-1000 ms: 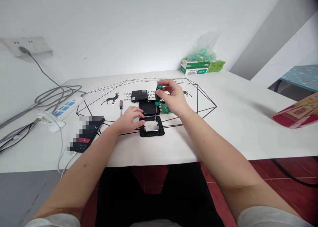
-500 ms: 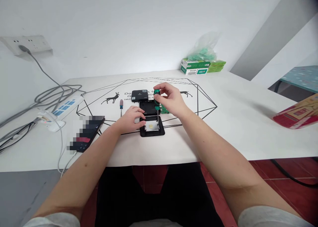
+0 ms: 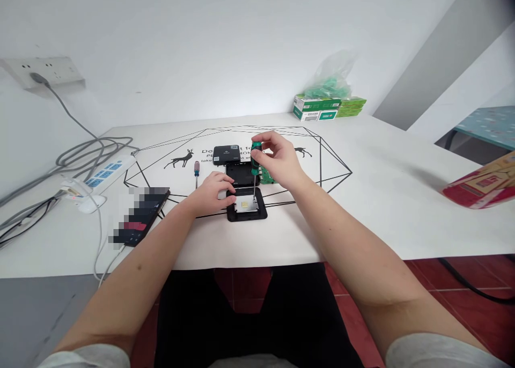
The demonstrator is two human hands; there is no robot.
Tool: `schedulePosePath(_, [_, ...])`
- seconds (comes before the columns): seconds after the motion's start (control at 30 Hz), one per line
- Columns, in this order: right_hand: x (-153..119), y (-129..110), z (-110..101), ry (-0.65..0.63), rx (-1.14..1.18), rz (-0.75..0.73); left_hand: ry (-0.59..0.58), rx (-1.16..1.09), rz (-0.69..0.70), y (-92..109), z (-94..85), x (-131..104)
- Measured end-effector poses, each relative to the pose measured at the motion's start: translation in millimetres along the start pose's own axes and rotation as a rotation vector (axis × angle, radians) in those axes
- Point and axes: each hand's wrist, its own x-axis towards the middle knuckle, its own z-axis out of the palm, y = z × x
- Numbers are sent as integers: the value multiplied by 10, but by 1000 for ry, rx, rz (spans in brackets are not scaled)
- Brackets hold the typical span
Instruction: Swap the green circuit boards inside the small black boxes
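My right hand (image 3: 279, 157) pinches the green-and-black handle of a screwdriver (image 3: 256, 161), held nearly upright. Its tip meets the right side of a silver metal plate (image 3: 246, 205) with a yellowish square on it. The plate lies inside a flat black casing (image 3: 246, 216) on the table. My left hand (image 3: 213, 192) has its thumb and fingertips on the casing's left edge, against the plate. Just behind are another black casing part (image 3: 241, 175) and a green circuit board (image 3: 266, 176), partly covered by my right hand. A black cover with labels (image 3: 226, 154) lies farther back.
A second screwdriver (image 3: 197, 170) lies left of the casing. Farther left are a phone (image 3: 147, 218) with a blurred screen, a power strip (image 3: 105, 175) and coiled cables (image 3: 92, 148). Green-and-white boxes (image 3: 317, 108) stand by the wall; a red package (image 3: 478, 188) sits at right.
The screwdriver's handle has shifted slightly to the right and its tip slightly left, with my right hand moving along. My left hand and the casing have stayed in place.
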Motion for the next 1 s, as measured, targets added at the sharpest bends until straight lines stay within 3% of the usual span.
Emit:
schedulePosePath(0.3, [5,51,32,124,53,-36,10,-39,39,17,64,48])
schedulePosePath(0.6, [-3,182,110,136,40,-52,106,28,23,-74,74,114])
schedulePosePath(0.8, [154,254,-149,259,-91,-68,307,227,-281,-382,56,126])
schedulePosePath(0.9, [265,357,-346,317,-244,-7,316,290,-384,-491,65,139])
schedulePosePath(1.0, [345,474,-565,270,-492,73,270,329,-386,-530,88,155])
